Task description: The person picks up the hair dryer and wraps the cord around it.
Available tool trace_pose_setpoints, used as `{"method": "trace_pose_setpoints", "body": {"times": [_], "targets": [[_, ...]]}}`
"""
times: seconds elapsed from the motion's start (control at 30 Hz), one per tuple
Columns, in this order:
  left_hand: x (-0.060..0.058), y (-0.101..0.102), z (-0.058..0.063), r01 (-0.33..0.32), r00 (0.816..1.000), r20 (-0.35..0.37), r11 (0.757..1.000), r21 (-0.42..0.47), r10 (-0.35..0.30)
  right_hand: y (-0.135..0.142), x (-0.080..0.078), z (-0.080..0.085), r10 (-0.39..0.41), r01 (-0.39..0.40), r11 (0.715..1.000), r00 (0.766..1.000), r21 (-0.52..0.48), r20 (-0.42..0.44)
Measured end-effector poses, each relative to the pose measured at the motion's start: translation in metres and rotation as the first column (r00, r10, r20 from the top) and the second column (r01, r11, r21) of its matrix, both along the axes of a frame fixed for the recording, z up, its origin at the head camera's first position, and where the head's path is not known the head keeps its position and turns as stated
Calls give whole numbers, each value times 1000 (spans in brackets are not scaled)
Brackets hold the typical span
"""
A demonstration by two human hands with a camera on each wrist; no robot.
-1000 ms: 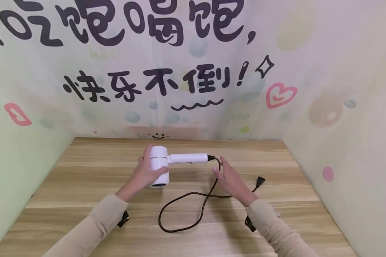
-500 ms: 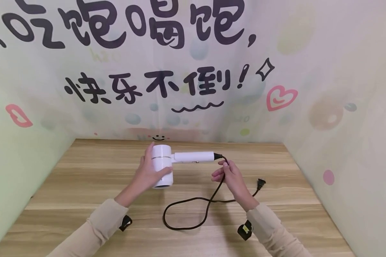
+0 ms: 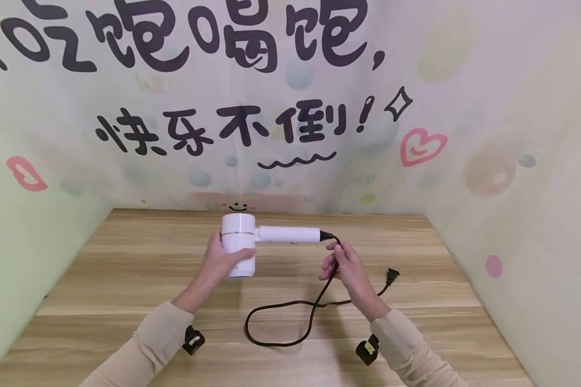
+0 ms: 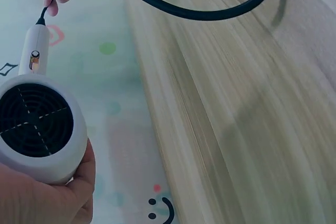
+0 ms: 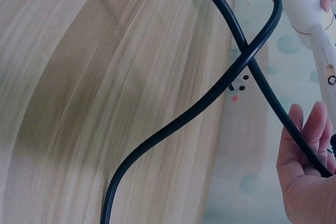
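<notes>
My left hand (image 3: 218,263) grips the barrel of a white hair dryer (image 3: 239,236), its thumb across the front. The dryer's handle (image 3: 290,234) points right, and a dark round grille (image 4: 35,119) faces the left wrist camera. Just past the handle's end, my right hand (image 3: 351,269) pinches the black power cord (image 3: 321,290) between thumb and fingers. In the right wrist view, that cord (image 5: 281,114) runs across the palm side of the fingers. From there it drops into a loop and crosses itself. The two-pin plug (image 3: 392,275) lies to the right of the right hand.
A wood-grain table (image 3: 126,269) spreads beneath the hands. Behind it stands a wall covering (image 3: 290,183) with dark lettering and pink hearts, and pale walls close off both sides. A black wrist camera (image 3: 192,339) hangs under the left cuff, another (image 3: 368,349) under the right.
My right hand has gone from loosely touching near the cord to pinching it by the handle's end. The dryer has tilted slightly in my left hand, and the cord loop shifted a little right.
</notes>
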State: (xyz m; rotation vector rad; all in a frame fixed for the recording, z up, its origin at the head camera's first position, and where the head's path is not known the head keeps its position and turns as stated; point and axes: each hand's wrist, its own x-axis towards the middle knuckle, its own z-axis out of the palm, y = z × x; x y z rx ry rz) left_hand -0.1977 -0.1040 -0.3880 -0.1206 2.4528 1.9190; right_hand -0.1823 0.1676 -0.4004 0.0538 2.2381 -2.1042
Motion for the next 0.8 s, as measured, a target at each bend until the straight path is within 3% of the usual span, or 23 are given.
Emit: {"method": "trace_pose_setpoints", "body": {"times": [0.33,0.63,0.8], "targets": [[4,3,-6,-11,999,-34,989,146,16,-3,4,2,-17,16,999,1000,-50,-7],[7,6,-7,-24,999,-38,978,209,33,-6,6,7,-26,25,998,1000,-55,-10],[6,7,-7,3,999,-44,976,216,7,-4,5,11,-41,43,997,999,-66,23]]}}
